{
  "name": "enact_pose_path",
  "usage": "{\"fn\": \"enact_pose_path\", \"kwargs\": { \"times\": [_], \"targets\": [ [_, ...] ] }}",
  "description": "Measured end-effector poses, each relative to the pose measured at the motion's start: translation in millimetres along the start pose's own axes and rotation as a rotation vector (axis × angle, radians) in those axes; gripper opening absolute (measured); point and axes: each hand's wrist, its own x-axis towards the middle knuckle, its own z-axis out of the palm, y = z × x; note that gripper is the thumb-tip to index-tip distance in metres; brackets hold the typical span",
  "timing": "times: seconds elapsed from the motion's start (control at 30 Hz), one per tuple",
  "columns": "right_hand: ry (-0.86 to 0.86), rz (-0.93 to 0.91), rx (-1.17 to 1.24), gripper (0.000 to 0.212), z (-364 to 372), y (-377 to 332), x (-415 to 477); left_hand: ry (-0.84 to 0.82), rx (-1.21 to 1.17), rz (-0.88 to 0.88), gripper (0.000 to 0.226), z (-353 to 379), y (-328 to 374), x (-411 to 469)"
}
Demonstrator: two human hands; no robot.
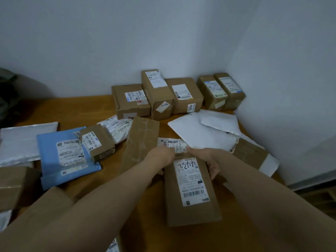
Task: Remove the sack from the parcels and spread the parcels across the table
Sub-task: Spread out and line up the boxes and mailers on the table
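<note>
A: What lies on the table (81, 110) at your left?

B: A blue mailer (67, 157) with a small brown box (97, 142) resting on it, then a long brown parcel (141, 142).

A: And your hands?

B: Your left hand (160, 157) grips the far left corner of the labelled parcel (190, 188), near the table's middle. Your right hand (209, 162) curls round its right edge. White mailers (200, 131) lie just beyond, to the right.
</note>
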Motion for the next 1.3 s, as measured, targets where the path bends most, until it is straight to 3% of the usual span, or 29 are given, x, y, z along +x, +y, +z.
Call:
{"fn": "enact_pose_path", "kwargs": {
  "times": [0.07, 0.17, 0.3, 0.37, 0.47, 0.57, 0.73, 0.83, 0.93, 1.0, 1.07, 1.13, 1.2, 1.3],
  "targets": [
    [0.079, -0.075, 0.026, 0.098, -18, -12, -14, 0.084, -0.149, 0.030, 0.038, -21, 9, 3],
    [0.094, -0.234, 0.150, 0.072, -48, -46, -42, 0.242, -0.362, 0.098, 0.041, -63, 30, -7],
    [-0.012, -0.470, 0.231, 0.055, -54, -102, -72, 0.312, -0.308, 0.257, 0.038, -126, 42, -20],
    [-0.094, -0.573, 0.248, 0.051, -38, -127, -79, 0.377, -0.111, 0.253, 0.064, -155, 33, -24],
    [-0.223, -0.623, 0.312, 0.049, 8, -160, -82, 0.484, 0.346, 0.104, 0.142, -184, 7, -25],
    [-0.332, -0.606, 0.396, 0.043, 59, -184, -69, 0.494, 0.578, 0.036, 0.164, -200, -28, -17],
    [-0.434, -0.543, 0.491, 0.037, 125, -215, -42, 0.575, 0.762, 0.008, 0.158, -225, -78, 18],
    [-0.399, -0.532, 0.375, 0.037, 143, -237, -26, 0.553, 0.873, 0.031, 0.159, -247, -100, 43],
    [-0.125, -0.667, 0.093, 0.075, 151, -264, 1, 0.489, 1.057, 0.092, 0.157, -268, -112, 69],
    [-0.024, -0.839, 0.065, 0.089, 152, -285, 11, 0.453, 1.162, 0.159, 0.154, -278, -117, 87],
    [-0.029, -0.953, 0.055, 0.103, 153, -306, 22, 0.418, 1.202, 0.207, 0.144, -283, -121, 107],
    [-0.077, -0.954, -0.020, 0.104, 156, -324, 40, 0.384, 1.242, 0.223, 0.117, -287, -129, 124],
    [-0.050, -0.938, -0.223, 0.093, 159, -332, 54, 0.420, 1.056, 0.134, 0.095, -286, -141, 137],
    [0.243, -1.025, -0.390, 0.074, 163, -341, 64, 0.614, 0.369, -0.131, 0.078, -278, -156, 150]
  ]
}}
